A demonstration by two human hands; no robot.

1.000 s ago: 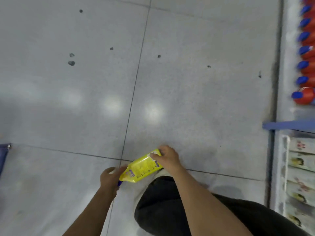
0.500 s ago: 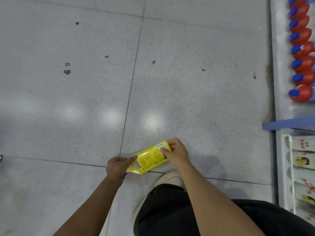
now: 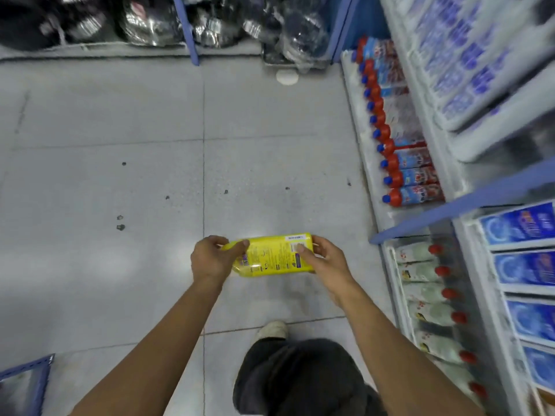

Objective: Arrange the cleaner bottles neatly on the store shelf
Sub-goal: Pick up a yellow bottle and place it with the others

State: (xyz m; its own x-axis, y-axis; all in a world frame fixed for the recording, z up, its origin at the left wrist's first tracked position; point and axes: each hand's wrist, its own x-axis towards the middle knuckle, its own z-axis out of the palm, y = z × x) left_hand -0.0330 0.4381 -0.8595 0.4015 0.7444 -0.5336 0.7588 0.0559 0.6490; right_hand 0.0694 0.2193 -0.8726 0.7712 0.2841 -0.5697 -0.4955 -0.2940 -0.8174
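Note:
A yellow cleaner bottle [image 3: 271, 256] lies sideways in the air above the grey floor, its label up. My left hand [image 3: 210, 259] grips its neck end and my right hand [image 3: 326, 259] grips its base end. To the right stands the store shelf [image 3: 368, 163]. Its bottom level holds a row of red bottles with blue caps [image 3: 399, 175]. Nearer to me on the same level stands a row of pale bottles with red caps [image 3: 432, 295].
Blue boxed goods [image 3: 525, 265] fill the upper shelves on the right. Shiny wrapped goods [image 3: 210, 22] sit on a low shelf at the far end. A blue frame corner [image 3: 33, 382] shows at bottom left. My leg and shoe [image 3: 271, 330] are below the hands.
The view has swung up from the floor to the aisle and shelves. The bottle has turned level and risen, with both hands still on its ends.

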